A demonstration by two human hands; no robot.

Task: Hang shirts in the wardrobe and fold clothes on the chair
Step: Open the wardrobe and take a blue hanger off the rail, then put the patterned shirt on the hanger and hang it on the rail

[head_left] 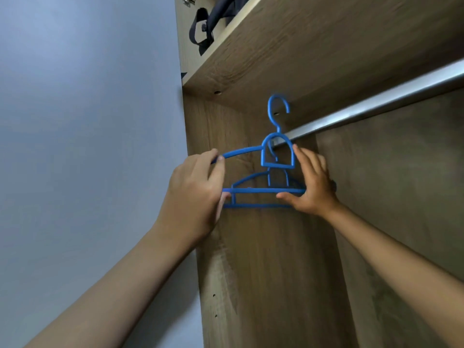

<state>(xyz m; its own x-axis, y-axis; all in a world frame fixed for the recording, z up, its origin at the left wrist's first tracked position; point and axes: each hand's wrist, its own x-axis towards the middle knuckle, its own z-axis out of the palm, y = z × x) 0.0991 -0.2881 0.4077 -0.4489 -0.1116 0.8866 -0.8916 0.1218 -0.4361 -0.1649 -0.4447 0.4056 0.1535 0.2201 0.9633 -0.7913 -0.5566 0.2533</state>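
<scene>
Two blue plastic hangers overlap inside the wooden wardrobe (263,259), just left of and below the metal rail (376,104). The front hanger (277,151) has its hook free in the air below the shelf, not on the rail. My left hand (195,194) pinches its left arm and its fingers wrap the lower bar. The second hanger (261,190) sits lower and behind. My right hand (310,184) holds the right ends of the hangers, thumb under the lower bar. No shirt is in view.
A wooden shelf (288,54) runs above the rail, with a dark bag and its straps (208,23) on top. A grey-blue wall (88,121) fills the left. The wardrobe side panel stands right behind the hangers.
</scene>
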